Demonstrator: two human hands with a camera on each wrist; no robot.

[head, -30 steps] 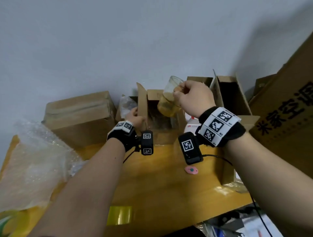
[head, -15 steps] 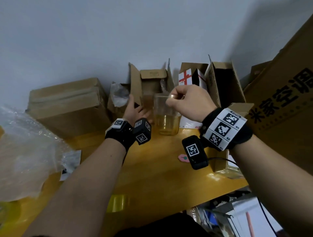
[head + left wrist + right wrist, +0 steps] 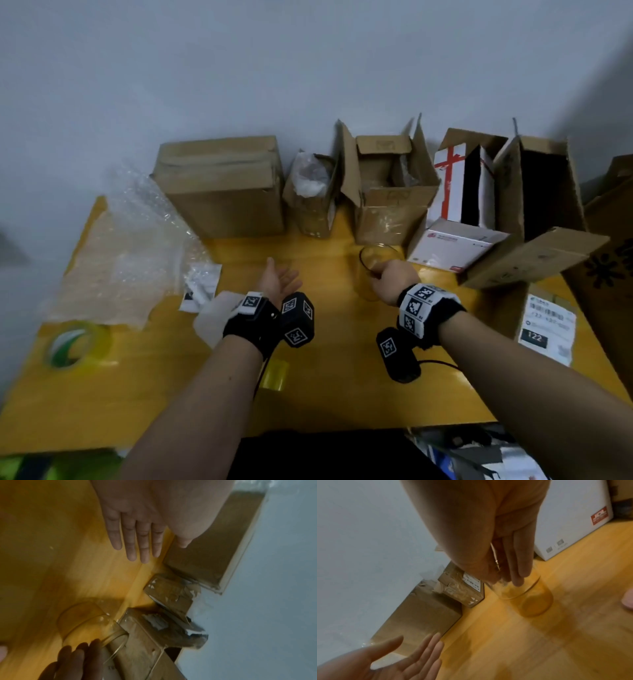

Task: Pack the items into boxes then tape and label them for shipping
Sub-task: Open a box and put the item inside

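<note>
Glass: a clear glass point(image 3: 376, 270) stands upright on the yellow surface point(image 3: 342, 394), just in front of the open box point(image 3: 387, 192).
Right hand: the right hand point(image 3: 388, 281) pinches the glass at its rim from above; the fingers point(image 3: 520, 566) are closed on the rim, thumb outside.
Left hand: the left hand point(image 3: 279, 281) hovers palm up, well apart from the glass, fingers point(image 3: 133, 543) straight and slightly spread, holding nothing.
Open box: flaps up, some clear wrapping seems to lie inside; its contents are otherwise hard to tell.
Around: a closed carton point(image 3: 222, 188) and a small taped box point(image 3: 313, 202) stand to the left along the wall; bubble wrap point(image 3: 130, 246) lies at the far left, a tape roll point(image 3: 77, 344) near the front edge, a shipping label point(image 3: 546, 325) to the right.
Step in hand: probably readying the glass for packing; it is bare, unwrapped.
Next move calls for: likely padding, so the free hand would reach for the bubble wrap while the glass stays steady.
</note>
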